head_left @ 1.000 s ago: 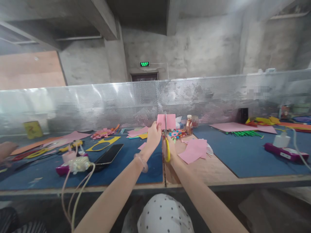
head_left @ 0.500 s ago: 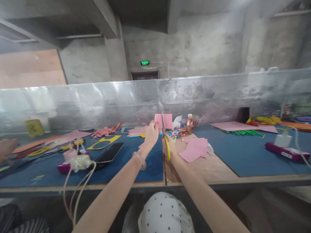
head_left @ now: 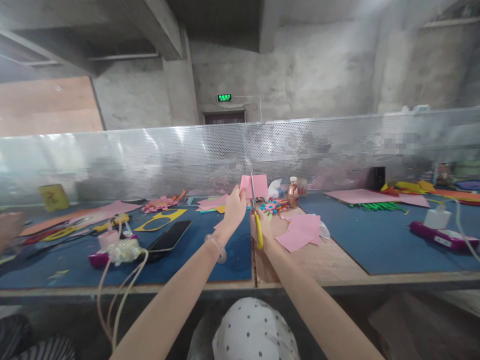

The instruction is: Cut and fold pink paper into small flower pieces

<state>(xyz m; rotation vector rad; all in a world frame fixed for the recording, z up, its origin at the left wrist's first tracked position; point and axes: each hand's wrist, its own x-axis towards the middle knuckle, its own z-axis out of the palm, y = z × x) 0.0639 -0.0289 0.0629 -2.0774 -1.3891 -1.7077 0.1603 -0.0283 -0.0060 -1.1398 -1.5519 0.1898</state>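
My left hand pinches a small pink sheet of paper by its lower left edge, holding it up above the table. In my right hand is a pair of scissors with yellow handles, blades pointing upward across the paper. My right fingers are partly hidden behind the handles. Whether the blades have cut into the paper I cannot tell. Cut pink paper pieces lie on the bare wood to the right of my right hand. Behind my hands are colourful paper flowers.
A phone and a power strip with cables lie to the left, near a yellow cut-out sheet. A bottle stands behind the pink pieces. At the far left is another person's hand. A perforated metal panel runs along the back.
The pink paper and my left hand have shifted very slightly to the right. My right hand and the scissors look almost unchanged.
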